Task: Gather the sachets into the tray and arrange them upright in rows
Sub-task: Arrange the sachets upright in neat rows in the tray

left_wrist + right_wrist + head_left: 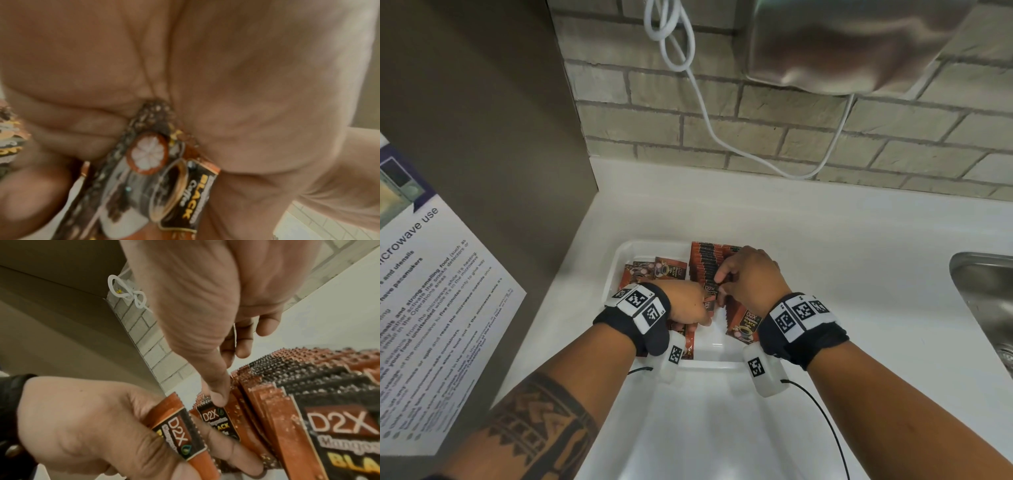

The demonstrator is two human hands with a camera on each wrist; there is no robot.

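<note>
The left hand (688, 305) curls round a small batch of sachets (180, 430), kept as a ready supply just beside the upright row (707, 265) in the tray (619, 260). The right hand (748, 274) pinches one sachet's top edge, likely to slot it in (a few lie flat at the tray's left).

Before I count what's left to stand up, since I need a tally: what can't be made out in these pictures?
- Head view: the tray floor near the front is covered by both wrists; the loose sachets are partly hidden behind the left hand.
- Head view: the upright row is too tightly packed to count, and the right hand covers its near end.
- Left wrist view: blurred; the palm fills it, and only one held sachet shows.
- Right wrist view: the row is cut off by the right edge.
</note>
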